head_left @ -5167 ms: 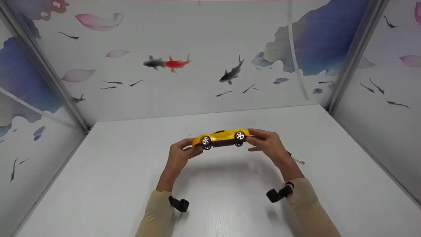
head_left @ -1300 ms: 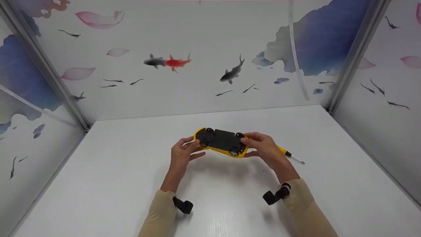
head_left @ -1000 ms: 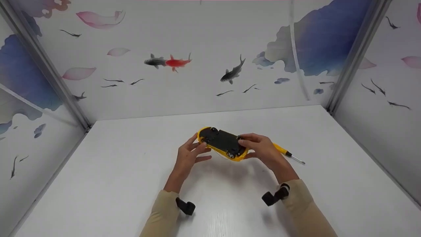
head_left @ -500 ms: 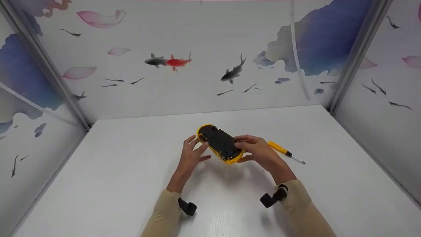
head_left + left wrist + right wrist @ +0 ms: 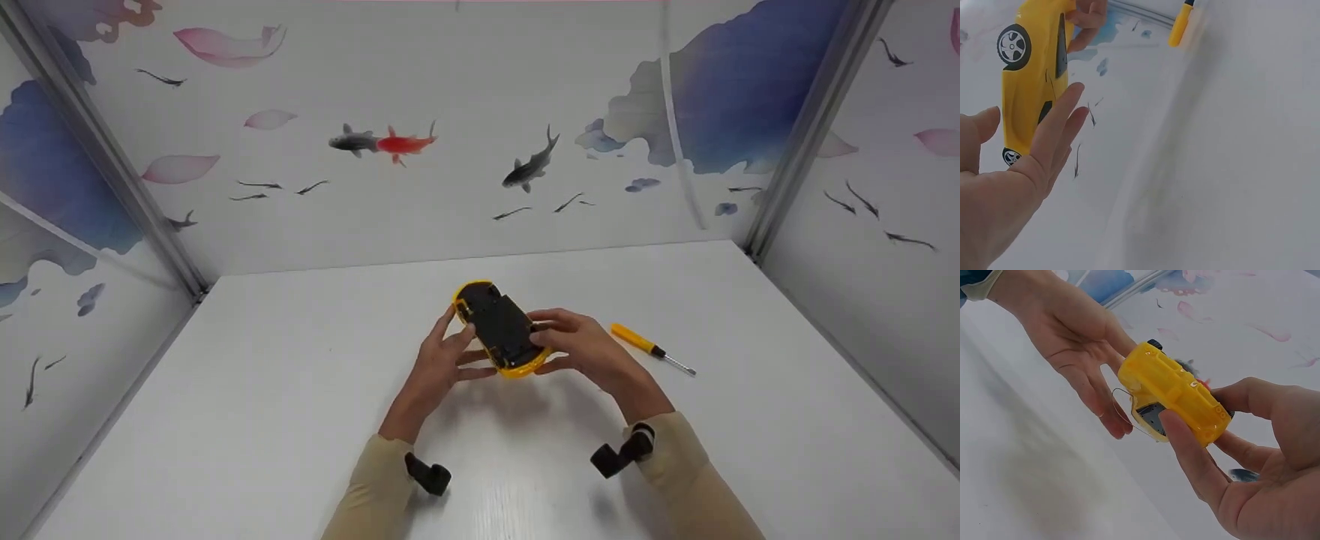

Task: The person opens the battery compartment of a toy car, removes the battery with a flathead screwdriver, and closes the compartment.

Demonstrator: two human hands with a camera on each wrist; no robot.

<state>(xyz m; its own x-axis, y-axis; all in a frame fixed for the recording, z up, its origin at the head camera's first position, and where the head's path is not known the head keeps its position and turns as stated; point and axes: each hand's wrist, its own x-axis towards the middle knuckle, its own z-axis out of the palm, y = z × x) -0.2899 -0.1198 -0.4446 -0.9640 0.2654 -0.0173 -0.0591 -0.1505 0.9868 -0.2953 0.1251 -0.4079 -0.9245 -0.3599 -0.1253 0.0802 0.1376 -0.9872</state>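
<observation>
Above the table, a yellow toy car [image 5: 504, 324] is held with its black underside toward the head camera, its length slanting steeply. The right hand [image 5: 592, 352] pinches its right side; in the right wrist view the thumb and fingers of this hand [image 5: 1258, 467] lie on opposite sides of the car [image 5: 1171, 391]. At the other side is the left hand [image 5: 435, 375], its fingers fairly straight. In the left wrist view, the left hand's [image 5: 1016, 180] fingers lie along the car [image 5: 1036, 73], thumb apart. A thin loop [image 5: 1114, 402] sticks out beside the car.
A screwdriver [image 5: 637, 339] with a yellow handle lies on the white table [image 5: 262, 390], to the right of the right hand. Printed panels [image 5: 450, 217] with fish and petals stand behind and at both sides. Black devices [image 5: 429, 475] are strapped at both wrists.
The car has turned from wheels-down to underside-facing, then clockwise to a steeper slant. The left hand has shifted right and the right hand slightly left, uncovering the screwdriver's handle.
</observation>
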